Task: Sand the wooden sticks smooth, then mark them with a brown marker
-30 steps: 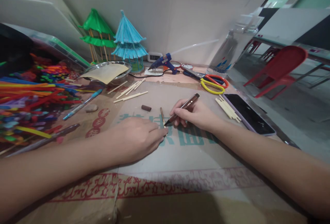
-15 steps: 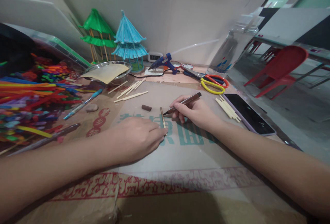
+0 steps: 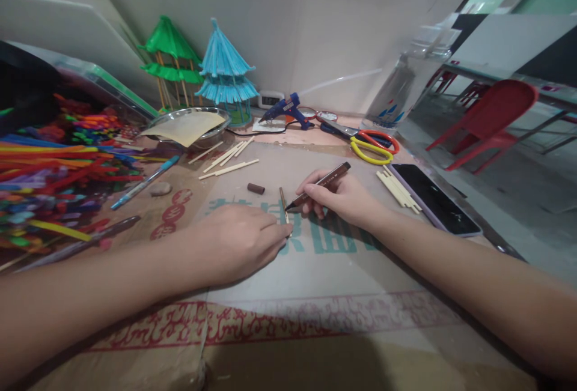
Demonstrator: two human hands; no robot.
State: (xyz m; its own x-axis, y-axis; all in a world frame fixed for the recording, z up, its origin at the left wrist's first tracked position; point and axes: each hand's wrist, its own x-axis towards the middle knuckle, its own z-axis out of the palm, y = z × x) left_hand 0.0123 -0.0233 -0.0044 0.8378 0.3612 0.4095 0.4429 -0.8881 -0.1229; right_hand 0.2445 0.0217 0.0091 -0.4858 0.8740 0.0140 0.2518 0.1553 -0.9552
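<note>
Ahead of the red border (image 3: 252, 322), with room between the forearms on printed cardboard (image 3: 324, 277): pressing the thin stick's (image 3: 282, 199) near end with left hand (image 3: 238, 238) fingers held together — clamping the brown marker (image 3: 336, 175) in right hand (image 3: 341, 199) fingers, tip at that stick. Facing the cap (image 3: 256, 188) just beyond. Hemmed in leftward by pipe cleaners (image 3: 49, 175), rightward by pale sticks (image 3: 399, 190) and phone (image 3: 435, 197) near the table edge — blocked farther back by scissors (image 3: 354, 133), glue gun (image 3: 288, 109), bottle (image 3: 392, 93).

Thin stick (image 3: 283, 200) partly hidden under left fingers (image 3: 278, 233), colourful heap (image 3: 49, 181) blurry and cut off by left edge
</note>
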